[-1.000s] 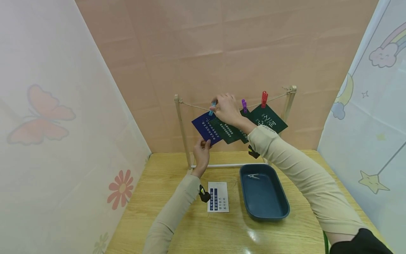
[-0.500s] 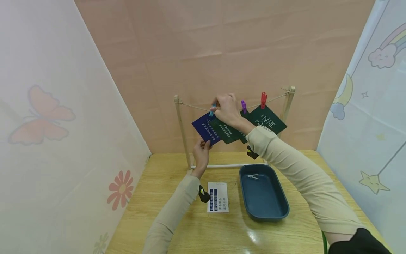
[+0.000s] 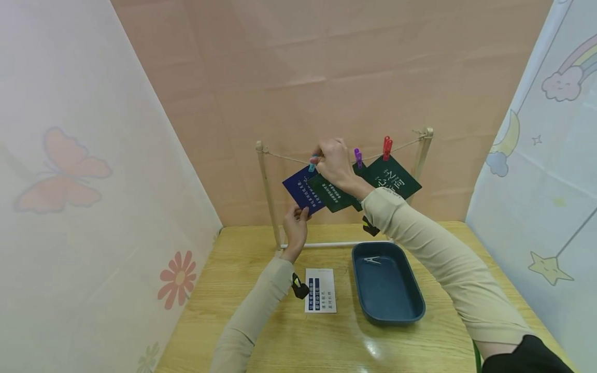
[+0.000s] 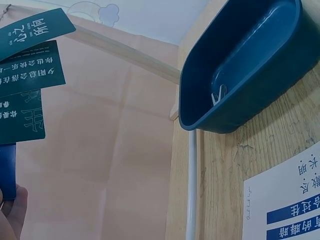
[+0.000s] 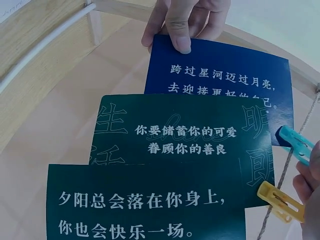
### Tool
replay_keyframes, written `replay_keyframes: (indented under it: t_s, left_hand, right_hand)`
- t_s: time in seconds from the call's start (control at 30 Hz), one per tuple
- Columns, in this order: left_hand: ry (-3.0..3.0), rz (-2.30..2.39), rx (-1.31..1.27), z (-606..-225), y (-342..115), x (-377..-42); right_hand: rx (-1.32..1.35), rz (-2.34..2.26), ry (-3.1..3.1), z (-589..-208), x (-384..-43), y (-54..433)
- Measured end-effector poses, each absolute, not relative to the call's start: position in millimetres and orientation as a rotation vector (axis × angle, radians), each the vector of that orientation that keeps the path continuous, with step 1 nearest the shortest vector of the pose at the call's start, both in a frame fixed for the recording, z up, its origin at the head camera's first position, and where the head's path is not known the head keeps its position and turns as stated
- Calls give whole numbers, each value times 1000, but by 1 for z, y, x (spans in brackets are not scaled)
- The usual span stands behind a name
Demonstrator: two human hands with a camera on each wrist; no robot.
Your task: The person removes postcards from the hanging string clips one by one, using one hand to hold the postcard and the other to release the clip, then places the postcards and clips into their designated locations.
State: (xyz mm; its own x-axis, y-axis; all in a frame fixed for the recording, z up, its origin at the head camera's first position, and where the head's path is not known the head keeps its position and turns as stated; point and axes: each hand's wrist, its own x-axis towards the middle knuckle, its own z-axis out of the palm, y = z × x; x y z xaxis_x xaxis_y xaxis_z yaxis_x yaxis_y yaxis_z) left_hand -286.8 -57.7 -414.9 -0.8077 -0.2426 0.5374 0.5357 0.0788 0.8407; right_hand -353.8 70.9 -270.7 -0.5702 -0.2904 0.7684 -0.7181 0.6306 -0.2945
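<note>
A dark blue card (image 3: 302,189) with white writing hangs at the left of the rope. My left hand (image 3: 295,228) pinches its lower corner between thumb and fingers. At the card's upper corner, on the rope, is a light blue clothespin (image 5: 298,145) that my right hand (image 3: 335,161) pinches. Beside it in the right wrist view a green card (image 5: 182,132) overlaps the blue one, with a yellow clothespin (image 5: 281,201) at its corner. Another green card (image 5: 145,200) overlaps that. Farther right, a green card (image 3: 392,175) hangs from a red clothespin (image 3: 387,148).
The rope is strung between two wooden posts (image 3: 267,191) joined by a white bar (image 3: 333,244). A purple clothespin (image 3: 358,157) is on the rope. On the table, a white card (image 3: 326,290) lies left of a blue bin (image 3: 416,310) holding a white clothespin (image 3: 372,259).
Both hands stay almost in place. My right fingers have shifted slightly on the light blue clothespin and cover more of its upper part.
</note>
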Motion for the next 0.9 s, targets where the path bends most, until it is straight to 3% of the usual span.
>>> replay_keyframes:
  t_s: [0.7,0.9]
  left_hand:
    - [-1811,-1784,-279,-415,-56,-288]
    - [-1822,-1796,-252,-433,-59,-307]
  right_hand:
    - [772,818,-2084,-271,-357,76]
    - [752,834,-2072,-269,-358,78]
